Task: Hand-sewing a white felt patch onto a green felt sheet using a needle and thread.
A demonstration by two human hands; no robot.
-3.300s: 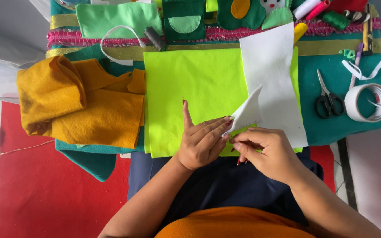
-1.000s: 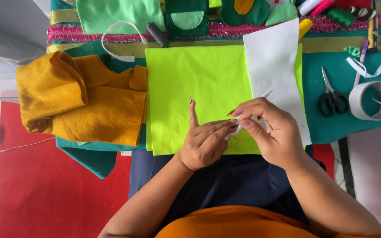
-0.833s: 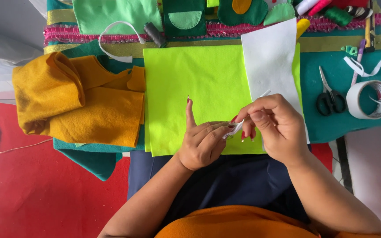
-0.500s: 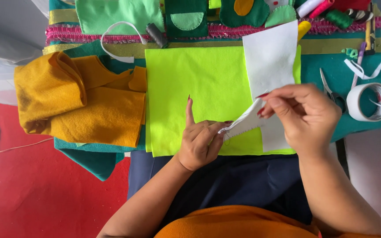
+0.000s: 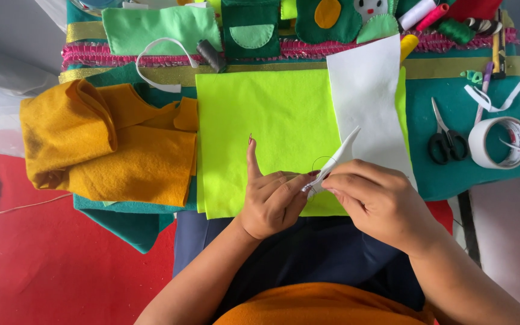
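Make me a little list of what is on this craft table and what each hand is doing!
Left hand: pinches the lower tip of a small white felt strip, index finger pointing up.
Right hand: fingers meet the same tip, with a thin thread loop beside it.
Under the hands: bright lime-green felt sheet.
Right of it: white felt sheet.
Left side: crumpled mustard-yellow felt.
Right side: black-handled scissors and a roll of white tape.

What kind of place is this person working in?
Most likely a home craft or sewing table. Felt sheets cover it, scissors and a tape roll lie to the right, and thread spools stand at the back.
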